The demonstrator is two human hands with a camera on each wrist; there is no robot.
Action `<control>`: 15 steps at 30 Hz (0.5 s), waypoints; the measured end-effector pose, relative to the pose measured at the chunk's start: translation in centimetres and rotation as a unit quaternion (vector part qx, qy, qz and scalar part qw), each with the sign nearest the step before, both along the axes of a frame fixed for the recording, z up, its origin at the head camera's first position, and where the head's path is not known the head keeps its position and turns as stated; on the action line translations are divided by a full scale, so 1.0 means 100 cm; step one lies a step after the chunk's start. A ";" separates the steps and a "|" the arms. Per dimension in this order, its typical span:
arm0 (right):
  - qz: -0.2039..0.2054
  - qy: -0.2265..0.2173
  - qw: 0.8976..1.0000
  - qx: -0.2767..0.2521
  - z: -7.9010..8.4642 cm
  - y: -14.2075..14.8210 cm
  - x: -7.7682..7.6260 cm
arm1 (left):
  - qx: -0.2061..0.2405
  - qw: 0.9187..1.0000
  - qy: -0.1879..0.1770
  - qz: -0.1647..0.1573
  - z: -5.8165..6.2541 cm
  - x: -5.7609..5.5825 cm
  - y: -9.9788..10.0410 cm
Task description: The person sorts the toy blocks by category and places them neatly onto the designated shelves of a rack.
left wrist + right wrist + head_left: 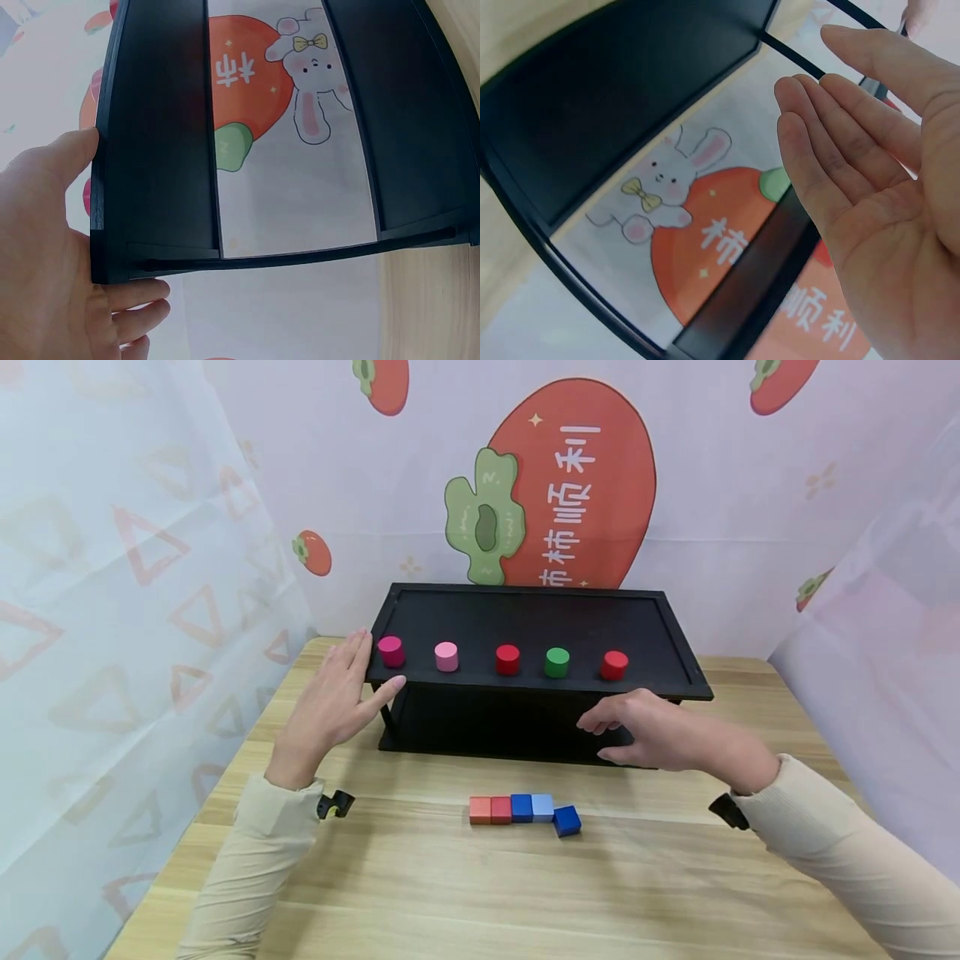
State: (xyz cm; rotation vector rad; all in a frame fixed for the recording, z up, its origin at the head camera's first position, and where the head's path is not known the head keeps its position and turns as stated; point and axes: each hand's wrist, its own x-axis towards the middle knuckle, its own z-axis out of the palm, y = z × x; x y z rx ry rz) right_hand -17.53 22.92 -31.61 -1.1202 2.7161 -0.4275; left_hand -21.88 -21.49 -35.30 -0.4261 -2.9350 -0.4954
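Observation:
A black two-level shelf (pixel 525 622) stands at the back of the table. Along its top's front edge is a row of cylinder blocks: a magenta block (pixel 391 652), a pink block (pixel 446 657), a red block (pixel 507 660), a green block (pixel 557 663) and another red block (pixel 613 666). My left hand (pixel 330 702) rests against the shelf's left front corner, its fingers along the side and thumb at the front edge. My right hand (pixel 660 731), fingers loosely bent with nothing between them, hovers before the shelf's right part, below the red block at the right end.
On the table (pixel 420 893), before the shelf, lie small cubes: an orange cube (pixel 480 810), a red cube (pixel 501 810), a blue cube (pixel 521 808) and a light blue cube (pixel 542 808) in line, with a dark blue cube (pixel 567 821) turned askew at the right end. Printed cloth hangs behind.

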 end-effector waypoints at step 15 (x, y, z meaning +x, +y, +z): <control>0.036 -0.082 0.996 -0.025 -0.059 -0.011 0.008 | 0.009 1.000 0.008 0.005 -0.004 0.000 0.001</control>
